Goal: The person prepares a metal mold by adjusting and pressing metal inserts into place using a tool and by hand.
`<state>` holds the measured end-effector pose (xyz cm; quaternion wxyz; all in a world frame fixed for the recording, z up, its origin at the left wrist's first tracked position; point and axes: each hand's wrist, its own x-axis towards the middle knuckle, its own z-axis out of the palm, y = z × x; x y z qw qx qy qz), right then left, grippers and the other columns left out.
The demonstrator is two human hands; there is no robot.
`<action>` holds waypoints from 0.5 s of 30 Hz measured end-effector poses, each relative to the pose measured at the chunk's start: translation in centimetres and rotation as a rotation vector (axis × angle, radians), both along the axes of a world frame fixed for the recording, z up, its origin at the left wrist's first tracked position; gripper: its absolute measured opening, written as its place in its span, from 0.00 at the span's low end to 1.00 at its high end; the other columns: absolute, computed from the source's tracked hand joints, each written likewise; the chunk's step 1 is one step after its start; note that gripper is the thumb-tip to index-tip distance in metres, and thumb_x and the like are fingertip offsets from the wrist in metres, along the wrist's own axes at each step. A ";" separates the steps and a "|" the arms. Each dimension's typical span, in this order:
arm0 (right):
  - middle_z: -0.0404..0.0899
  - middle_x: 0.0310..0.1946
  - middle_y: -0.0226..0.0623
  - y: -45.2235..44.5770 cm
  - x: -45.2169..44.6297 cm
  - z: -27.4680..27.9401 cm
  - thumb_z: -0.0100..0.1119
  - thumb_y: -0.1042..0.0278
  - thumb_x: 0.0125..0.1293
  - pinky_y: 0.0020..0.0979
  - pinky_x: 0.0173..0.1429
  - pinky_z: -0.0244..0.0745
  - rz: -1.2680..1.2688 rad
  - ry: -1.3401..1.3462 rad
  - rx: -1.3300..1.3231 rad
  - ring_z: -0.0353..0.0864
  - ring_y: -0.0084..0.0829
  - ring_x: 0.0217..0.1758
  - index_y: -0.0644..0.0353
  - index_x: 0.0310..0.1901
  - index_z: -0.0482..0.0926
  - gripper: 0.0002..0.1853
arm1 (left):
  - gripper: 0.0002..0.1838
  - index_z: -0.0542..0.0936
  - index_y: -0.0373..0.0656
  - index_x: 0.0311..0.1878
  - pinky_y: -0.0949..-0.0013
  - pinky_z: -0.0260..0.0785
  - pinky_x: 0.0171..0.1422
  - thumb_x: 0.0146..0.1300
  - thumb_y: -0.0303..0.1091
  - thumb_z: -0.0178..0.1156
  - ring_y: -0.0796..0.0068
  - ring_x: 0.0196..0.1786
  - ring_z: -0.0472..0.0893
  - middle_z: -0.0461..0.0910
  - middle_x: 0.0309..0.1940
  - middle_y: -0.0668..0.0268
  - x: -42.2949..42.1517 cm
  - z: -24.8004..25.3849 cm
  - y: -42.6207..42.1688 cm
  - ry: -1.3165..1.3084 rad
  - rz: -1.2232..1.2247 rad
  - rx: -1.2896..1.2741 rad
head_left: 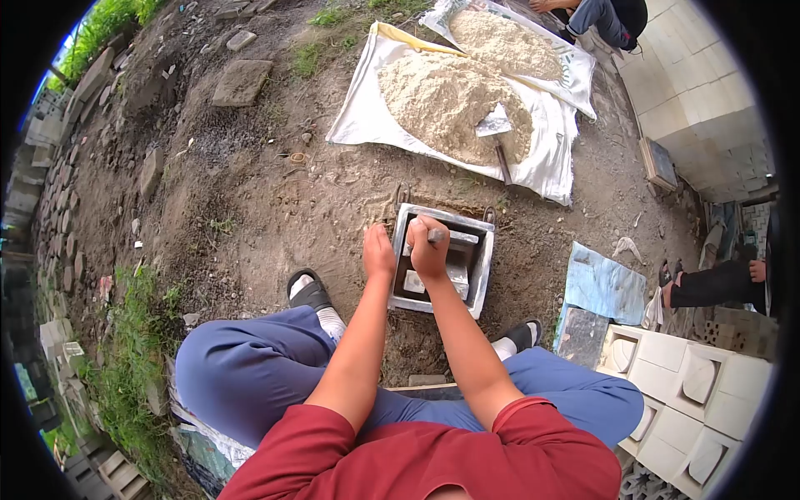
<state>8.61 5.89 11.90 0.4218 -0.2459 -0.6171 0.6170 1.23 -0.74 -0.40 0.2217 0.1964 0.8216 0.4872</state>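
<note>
One trowel [493, 122] on the nearer heap [433, 100] beyond the metal box [487, 271]

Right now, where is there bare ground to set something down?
Bare soil lies between the left hand and the weeds, and between the metal box and blue sheet. Crowded: inside the box under the right hand, and around the pale blocks.

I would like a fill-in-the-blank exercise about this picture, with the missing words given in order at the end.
The person's ____ hand grips a grey, round-ended handle over an open, rectangular metal box.
A trowel with a metal blade lies on the ____ (nearer or farther) of two beige, sandy heaps.
These heaps rest on sheets that are mostly ____.
The person's cloth trousers are ____.

Missing words: right; nearer; white; blue.
</note>
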 end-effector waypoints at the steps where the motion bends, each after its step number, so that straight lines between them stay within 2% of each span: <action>1: 0.60 0.16 0.23 -0.4 0.2 -1.2 0.48 0.71 0.75 0.27 0.24 0.52 -0.024 -0.086 0.059 0.55 0.16 0.19 0.58 0.21 0.61 0.20 | 0.29 0.80 0.36 0.58 0.52 0.55 0.80 0.82 0.49 0.35 0.42 0.73 0.67 0.76 0.64 0.45 -0.1 0.5 -0.2 -0.001 0.002 -0.002; 5: 0.60 0.17 0.22 0.2 -0.3 -3.0 0.50 0.70 0.75 0.27 0.24 0.53 -0.009 -0.059 -0.033 0.56 0.16 0.20 0.58 0.21 0.61 0.21 | 0.27 0.80 0.36 0.56 0.51 0.58 0.77 0.82 0.47 0.36 0.40 0.71 0.68 0.77 0.61 0.45 0.0 1.0 -0.2 -0.004 0.001 0.033; 8: 0.61 0.15 0.26 0.7 -0.4 -1.8 0.51 0.72 0.72 0.30 0.25 0.54 -0.026 -0.066 -0.064 0.58 0.17 0.21 0.62 0.20 0.64 0.19 | 0.27 0.80 0.36 0.56 0.50 0.58 0.77 0.81 0.47 0.36 0.40 0.70 0.68 0.77 0.61 0.45 0.1 0.5 0.1 0.009 0.015 0.034; 12: 0.62 0.15 0.26 0.1 -0.1 1.2 0.51 0.72 0.72 0.30 0.26 0.55 -0.011 -0.029 -0.208 0.59 0.17 0.21 0.62 0.20 0.65 0.19 | 0.27 0.80 0.36 0.56 0.49 0.58 0.76 0.81 0.47 0.37 0.40 0.70 0.69 0.77 0.61 0.46 0.2 0.3 -0.2 0.020 0.016 0.048; 14: 0.61 0.15 0.23 -0.5 0.1 1.1 0.50 0.70 0.75 0.28 0.24 0.53 -0.021 -0.064 -0.025 0.57 0.16 0.19 0.58 0.20 0.63 0.21 | 0.27 0.80 0.36 0.56 0.50 0.58 0.77 0.81 0.47 0.37 0.40 0.69 0.69 0.77 0.60 0.46 0.0 0.4 0.1 0.016 0.019 0.046; 15: 0.63 0.15 0.25 -0.8 0.2 -1.2 0.50 0.69 0.74 0.28 0.25 0.54 -0.054 -0.109 0.089 0.59 0.17 0.19 0.59 0.20 0.63 0.21 | 0.27 0.80 0.36 0.56 0.50 0.57 0.78 0.81 0.48 0.37 0.40 0.69 0.69 0.78 0.59 0.46 0.1 0.4 0.0 0.008 0.025 0.043</action>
